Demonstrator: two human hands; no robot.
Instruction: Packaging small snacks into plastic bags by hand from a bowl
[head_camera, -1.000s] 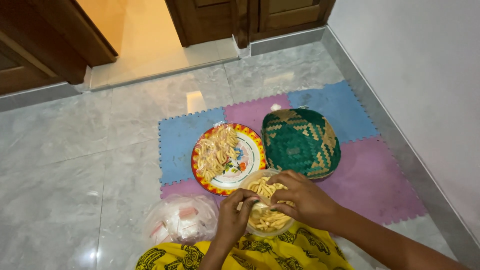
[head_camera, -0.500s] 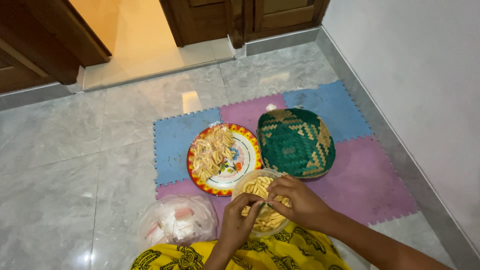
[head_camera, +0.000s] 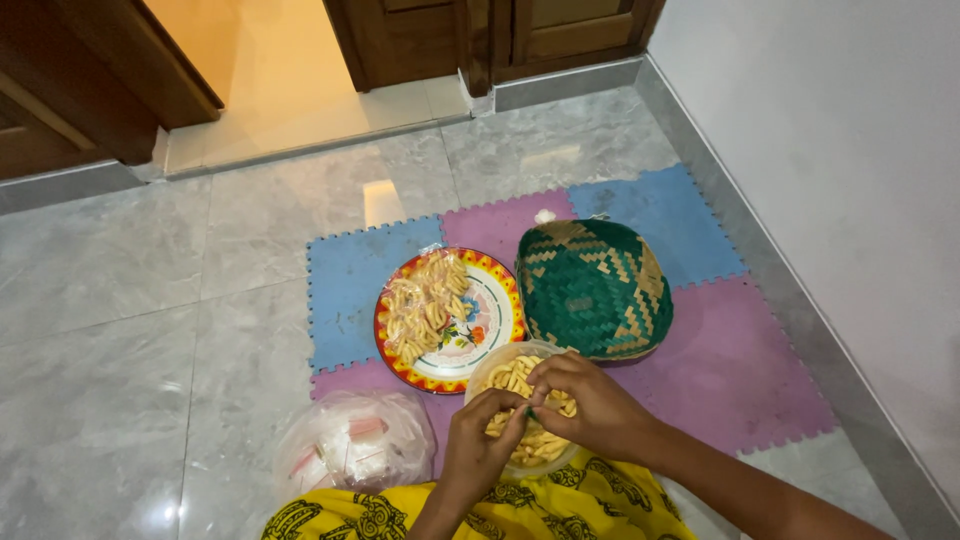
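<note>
Over a clear round bowl of pale yellow curled snacks (head_camera: 520, 410) on the foam floor mat (head_camera: 720, 370), the left hand (head_camera: 480, 450) and right hand (head_camera: 590, 405) meet, fingers pinched together on a piece too small to make out. Both hands cover much of the bowl; just beyond stand a colourful snack-filled plate (head_camera: 490, 330) and a green woven basket (head_camera: 592, 288).

A clear plastic bag (head_camera: 352, 448) lies on the grey floor tiles at the lower left, just beside the purple edge of the foam mat (head_camera: 740, 370). It is crumpled and rounded, whitish where the film folds, with small pink and white packets showing faintly through it. A clear plastic container (head_camera: 490, 368) of pale yellow snack pieces stands on the mat, to the right of the bag. No labels, signs or screens show.
</note>
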